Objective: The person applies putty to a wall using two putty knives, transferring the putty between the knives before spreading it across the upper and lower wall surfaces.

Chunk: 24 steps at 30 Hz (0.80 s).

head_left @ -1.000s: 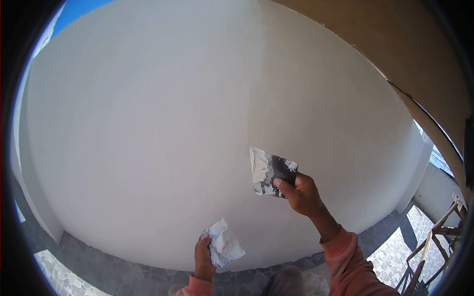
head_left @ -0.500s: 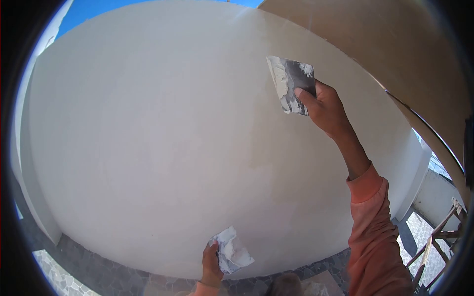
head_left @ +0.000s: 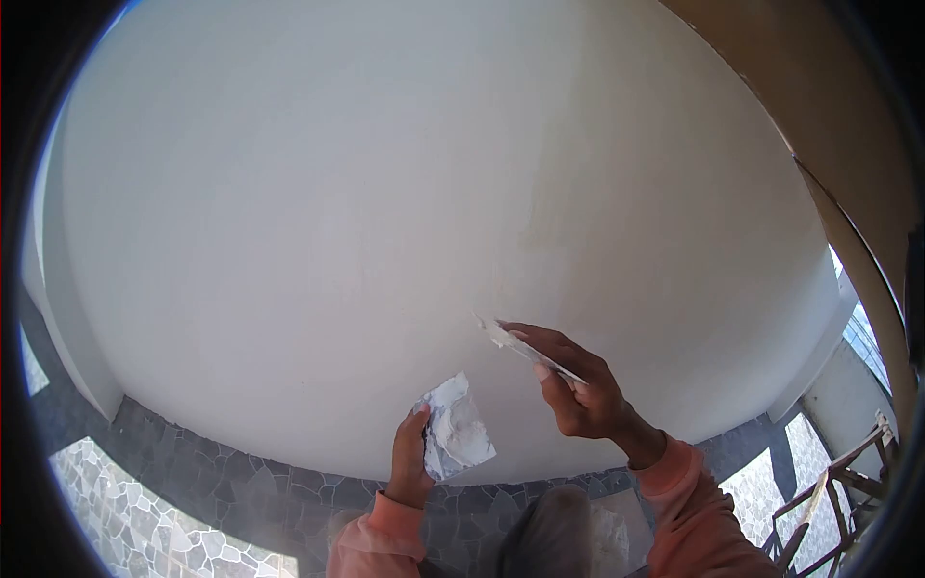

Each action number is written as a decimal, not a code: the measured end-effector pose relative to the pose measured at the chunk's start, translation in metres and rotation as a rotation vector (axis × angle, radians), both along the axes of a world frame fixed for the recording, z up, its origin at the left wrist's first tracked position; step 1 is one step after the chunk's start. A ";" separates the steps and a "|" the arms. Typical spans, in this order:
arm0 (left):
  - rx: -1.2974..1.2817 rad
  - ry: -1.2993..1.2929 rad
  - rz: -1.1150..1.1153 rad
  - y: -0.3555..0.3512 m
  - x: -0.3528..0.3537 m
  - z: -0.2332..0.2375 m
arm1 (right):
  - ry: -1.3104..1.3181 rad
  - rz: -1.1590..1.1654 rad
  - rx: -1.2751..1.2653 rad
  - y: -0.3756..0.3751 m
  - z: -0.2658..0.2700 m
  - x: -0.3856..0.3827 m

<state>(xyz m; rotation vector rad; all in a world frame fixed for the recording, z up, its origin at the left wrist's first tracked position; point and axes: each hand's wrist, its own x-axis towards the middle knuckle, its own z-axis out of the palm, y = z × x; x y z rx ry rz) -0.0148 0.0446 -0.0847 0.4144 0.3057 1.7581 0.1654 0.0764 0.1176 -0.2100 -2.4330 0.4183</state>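
My left hand [head_left: 411,453] grips a flat plate [head_left: 446,467] loaded with white putty [head_left: 458,424], low in front of the wall. In my right hand [head_left: 583,390] is a putty knife [head_left: 535,354], seen nearly edge-on, with white putty along its far end. The knife is up and to the right of the plate, apart from it. The big pale wall [head_left: 308,222] fills most of the view; a slightly darker patch [head_left: 578,193] shows on its upper right part. Both sleeves are orange.
Grey stone paving [head_left: 251,482] runs along the wall's foot, sunlit in places. A wooden frame [head_left: 848,482] stands at the lower right. A brown slanting surface [head_left: 819,96] overhangs at the upper right. A board [head_left: 617,530] lies near my knees.
My right hand has come down from high on the wall with the putty knife, turning it edge-on near the plate. My left hand appears slightly higher. The view has tilted downward.
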 end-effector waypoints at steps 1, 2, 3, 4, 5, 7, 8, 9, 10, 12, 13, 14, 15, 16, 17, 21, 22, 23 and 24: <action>0.005 -0.010 -0.021 -0.001 0.000 0.004 | 0.048 0.183 0.159 0.007 -0.029 -0.005; 0.019 0.007 -0.026 -0.006 0.000 0.011 | -0.022 0.261 0.170 0.013 -0.048 -0.003; 0.031 0.021 -0.033 -0.014 0.001 0.017 | -0.092 0.339 0.178 0.013 -0.064 -0.001; 0.046 0.036 -0.038 -0.017 0.001 0.018 | -0.085 0.346 0.162 0.009 -0.078 0.000; 0.035 -0.001 -0.080 -0.013 -0.001 0.009 | -0.077 0.345 0.154 0.008 -0.086 0.001; 0.008 -0.077 -0.164 -0.008 -0.003 -0.005 | -0.059 0.342 0.137 0.000 -0.098 0.005; 0.007 -0.076 -0.162 -0.008 -0.004 -0.010 | -0.059 0.338 0.140 -0.001 -0.103 0.005; 0.008 -0.074 -0.160 -0.011 -0.004 -0.010 | -0.058 0.334 0.144 -0.005 -0.108 0.006; 0.008 -0.071 -0.158 -0.012 -0.002 -0.010 | -0.056 0.328 0.148 -0.006 -0.112 0.007; 0.024 -0.047 -0.184 -0.011 -0.001 -0.011 | -0.020 0.305 0.166 -0.009 -0.125 0.007; 0.031 -0.036 -0.197 -0.010 0.001 -0.012 | -0.003 0.293 0.174 -0.011 -0.130 0.009; 0.016 -0.013 -0.188 -0.010 0.001 -0.015 | -0.012 0.278 0.175 -0.013 -0.133 0.012; 0.002 0.011 -0.180 -0.009 0.002 -0.019 | -0.020 0.263 0.176 -0.014 -0.136 0.015; -0.012 0.037 -0.172 -0.007 0.003 -0.021 | -0.026 0.247 0.178 -0.014 -0.139 0.017; -0.032 0.056 -0.160 -0.007 0.005 -0.021 | -0.022 0.233 0.174 -0.015 -0.142 0.020; -0.093 0.166 -0.091 -0.010 0.012 -0.018 | -0.013 0.168 0.173 -0.016 -0.156 0.031; -0.102 0.199 -0.067 -0.011 0.013 -0.018 | -0.015 0.152 0.177 -0.014 -0.159 0.034; -0.099 0.191 -0.070 -0.011 0.015 -0.017 | -0.024 0.121 0.184 -0.011 -0.163 0.036; -0.098 0.182 -0.074 -0.014 0.017 -0.013 | -0.033 0.089 0.189 -0.007 -0.167 0.039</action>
